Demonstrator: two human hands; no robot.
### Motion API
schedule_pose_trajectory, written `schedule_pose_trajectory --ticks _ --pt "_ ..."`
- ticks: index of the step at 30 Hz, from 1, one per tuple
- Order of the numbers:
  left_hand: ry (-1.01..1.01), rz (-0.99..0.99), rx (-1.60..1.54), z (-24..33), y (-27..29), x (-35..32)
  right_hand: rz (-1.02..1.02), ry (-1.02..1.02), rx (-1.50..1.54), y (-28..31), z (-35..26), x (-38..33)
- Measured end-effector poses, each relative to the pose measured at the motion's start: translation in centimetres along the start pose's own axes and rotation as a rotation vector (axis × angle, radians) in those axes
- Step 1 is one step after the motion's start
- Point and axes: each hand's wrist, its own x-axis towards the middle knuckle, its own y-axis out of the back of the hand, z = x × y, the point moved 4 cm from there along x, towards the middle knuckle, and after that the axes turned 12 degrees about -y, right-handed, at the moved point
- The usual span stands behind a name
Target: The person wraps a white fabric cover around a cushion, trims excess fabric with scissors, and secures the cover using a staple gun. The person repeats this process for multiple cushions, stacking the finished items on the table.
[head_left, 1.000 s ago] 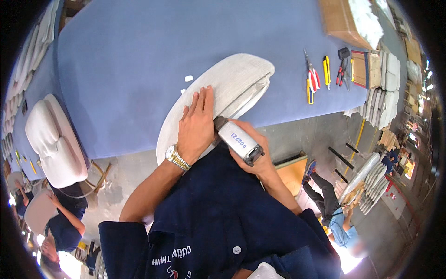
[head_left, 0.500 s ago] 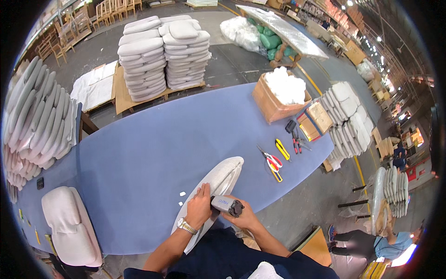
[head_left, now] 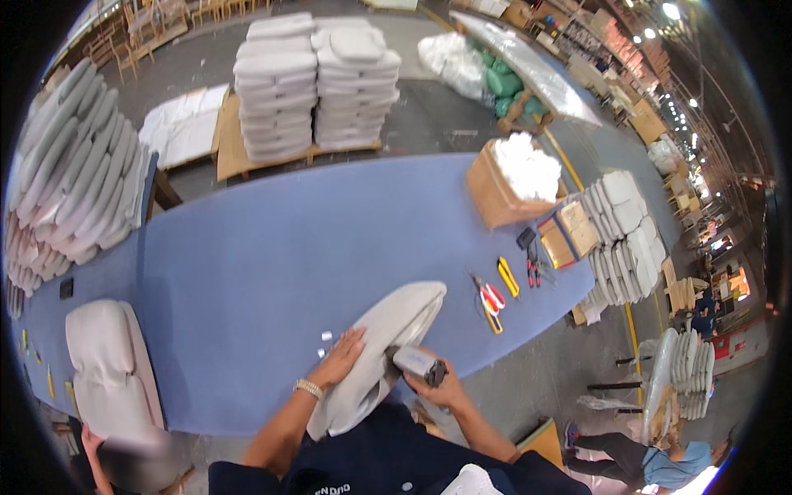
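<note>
A light grey upholstered cushion point(head_left: 381, 332) leans near my body at the table's front edge, its long end pointing away to the right. My left hand point(head_left: 343, 356) lies along the cushion's left side, fingers stretched out. My right hand point(head_left: 445, 388) is closed round the handle of a grey staple gun point(head_left: 417, 363). The tool's nose meets the cushion's right side; the exact contact point is hidden. Two small white scraps point(head_left: 327, 336) lie on the blue table, just left of the cushion.
On the blue table point(head_left: 247, 272) are red-and-white-handled pliers point(head_left: 490, 297), a yellow cutter point(head_left: 508, 277), red-handled pliers point(head_left: 533, 271) and a carton of white stuffing point(head_left: 495, 198). Another cushion point(head_left: 111, 346) lies at left, beside another person's hand point(head_left: 91, 445). Cushion stacks point(head_left: 276, 91) stand beyond.
My left hand has slid left, away from the staple gun, onto the cushion's edge. The cushion has turned, showing more of its fabric face. The staple gun has shifted slightly right. Another person's hand has appeared at lower left.
</note>
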Motion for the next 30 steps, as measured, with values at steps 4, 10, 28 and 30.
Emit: schedule_pose_trajectory --ticks 4,10,28,30 --pt "-0.084 -0.035 0.047 3.7 -0.8 -0.5 0.056 0.088 -0.102 0.8 2.2 -0.2" --pt "-0.053 0.037 0.335 9.0 -0.7 -2.8 -0.003 0.09 0.001 0.1 -1.8 -0.2" --pt "-0.037 0.129 0.534 9.5 -1.2 -2.6 -0.041 0.106 0.0 -0.1 -2.5 -1.0" --pt "-0.029 0.146 0.53 9.9 -1.4 -2.6 -0.057 0.067 -0.039 0.1 -3.7 -0.9"
